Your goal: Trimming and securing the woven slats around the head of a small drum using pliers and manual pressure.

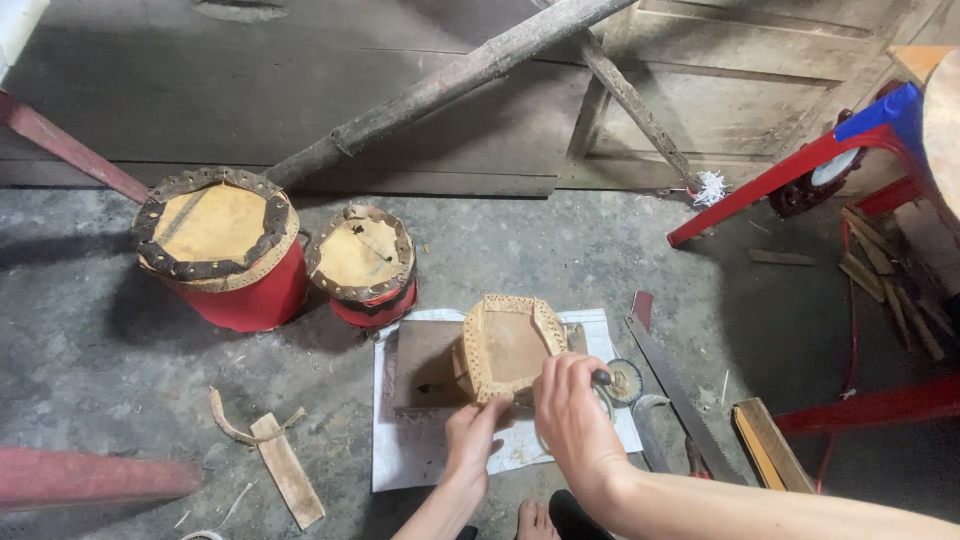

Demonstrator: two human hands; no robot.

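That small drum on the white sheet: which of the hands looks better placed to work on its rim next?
Probably the right hand: it grips a dark-handled tool beside the small drum. The left hand rests against the drum's near side, apparently steadying it.

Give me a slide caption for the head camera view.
Both hands, left hand and right hand, work a small unfinished drum beside two red drums.

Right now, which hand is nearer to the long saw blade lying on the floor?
Right. The right hand grips a dark tool handle a short way left of the saw blade; the left hand rests farther left, against the small tan hide-covered drum.
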